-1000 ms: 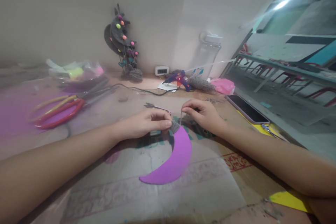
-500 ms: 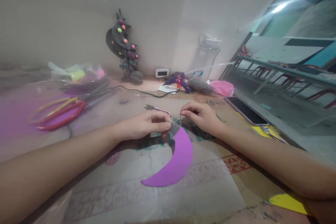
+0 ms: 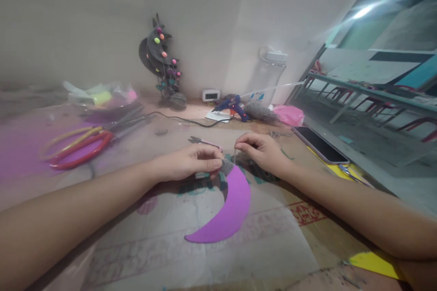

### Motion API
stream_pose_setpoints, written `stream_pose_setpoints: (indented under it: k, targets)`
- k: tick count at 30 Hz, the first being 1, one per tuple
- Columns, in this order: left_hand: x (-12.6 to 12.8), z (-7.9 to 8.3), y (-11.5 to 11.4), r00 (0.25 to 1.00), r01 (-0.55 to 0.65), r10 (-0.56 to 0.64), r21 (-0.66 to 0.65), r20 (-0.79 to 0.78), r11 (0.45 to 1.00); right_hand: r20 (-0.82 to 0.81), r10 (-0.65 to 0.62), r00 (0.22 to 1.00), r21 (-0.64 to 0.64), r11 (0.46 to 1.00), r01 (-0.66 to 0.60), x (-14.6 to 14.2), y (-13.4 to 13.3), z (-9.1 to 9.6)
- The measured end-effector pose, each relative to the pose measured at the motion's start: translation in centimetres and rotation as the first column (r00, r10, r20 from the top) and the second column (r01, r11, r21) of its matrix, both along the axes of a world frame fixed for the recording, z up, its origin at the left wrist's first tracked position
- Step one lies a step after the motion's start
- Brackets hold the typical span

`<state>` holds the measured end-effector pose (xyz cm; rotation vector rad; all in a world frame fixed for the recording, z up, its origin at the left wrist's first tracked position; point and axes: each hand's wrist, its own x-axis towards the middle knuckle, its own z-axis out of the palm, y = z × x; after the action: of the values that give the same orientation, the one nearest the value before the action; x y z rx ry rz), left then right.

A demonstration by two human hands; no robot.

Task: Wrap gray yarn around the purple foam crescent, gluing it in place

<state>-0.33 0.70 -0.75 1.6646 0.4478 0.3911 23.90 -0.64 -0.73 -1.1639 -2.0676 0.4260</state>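
A purple foam crescent moon (image 3: 235, 209) hangs over the work surface, its upper tip wrapped in grey yarn (image 3: 227, 167). My left hand (image 3: 191, 161) pinches that wrapped tip between thumb and fingers. Close by on the right, my right hand (image 3: 254, 148) is closed in a pinch on the grey yarn strand, which runs down taut to the wrapped part. Thread snips (image 3: 205, 142) lie just behind my left hand, partly hidden by it.
At the back stand a blue glue gun (image 3: 232, 107), a grey yarn ball (image 3: 261, 112), a clear bottle (image 3: 268, 77), a small clock (image 3: 210, 95) and a decorated grey moon (image 3: 159, 54). Scissors (image 3: 82, 148) lie left; a phone (image 3: 321, 144) lies right.
Hardly anything differs. Both hands keep their grips on the crescent and the yarn, and the whole view has shifted very slightly.
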Motion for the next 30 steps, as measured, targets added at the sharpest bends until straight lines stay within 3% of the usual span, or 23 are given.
stream_pose_setpoints:
  k: [6, 13, 16, 18, 20, 23, 25, 30]
  targets:
    - [0.3, 0.1, -0.2, 0.987, -0.156, 0.158, 0.114, -0.008, 0.981, 0.006, -0.066, 0.998, -0.058, 0.996, 0.066, 0.3, 0.4, -0.2]
    - [0.7, -0.5, -0.4, 0.93, -0.367, 0.368, 0.115, 0.013, 0.923, -0.31, -0.191, 0.931, 0.032, 0.977, 0.211, 0.3, -0.4, 0.9]
    - [0.7, -0.5, -0.5, 0.903, -0.429, 0.43, 0.105, 0.017, 0.897, -0.221, -0.161, 0.962, 0.056, 0.983, 0.178, -0.2, -1.6, 1.6]
    - [0.7, -0.4, -0.5, 0.893, -0.45, 0.449, 0.125, 0.037, 0.884, -0.114, -0.116, 0.987, -0.003, 0.993, 0.117, -0.7, -2.4, 1.8]
    - [0.7, -0.2, -0.5, 0.881, -0.472, 0.47, 0.158, 0.052, 0.867, -0.077, -0.06, 0.995, -0.179, 0.983, 0.045, -1.2, -2.9, 1.7]
    - [0.8, 0.1, -0.6, 0.865, -0.498, 0.499, 0.196, 0.049, 0.845, -0.126, -0.005, 0.992, -0.448, 0.893, -0.052, -1.8, -3.2, 1.2]
    - [1.0, 0.2, -0.7, 0.862, -0.503, 0.506, 0.211, 0.041, 0.838, -0.164, -0.001, 0.986, -0.498, 0.863, -0.082, -2.0, -3.3, 1.0]
    - [1.0, 0.1, -0.6, 0.863, -0.505, 0.496, 0.208, 0.095, 0.838, -0.221, -0.009, 0.975, -0.495, 0.863, -0.104, -2.2, -3.1, 0.9]
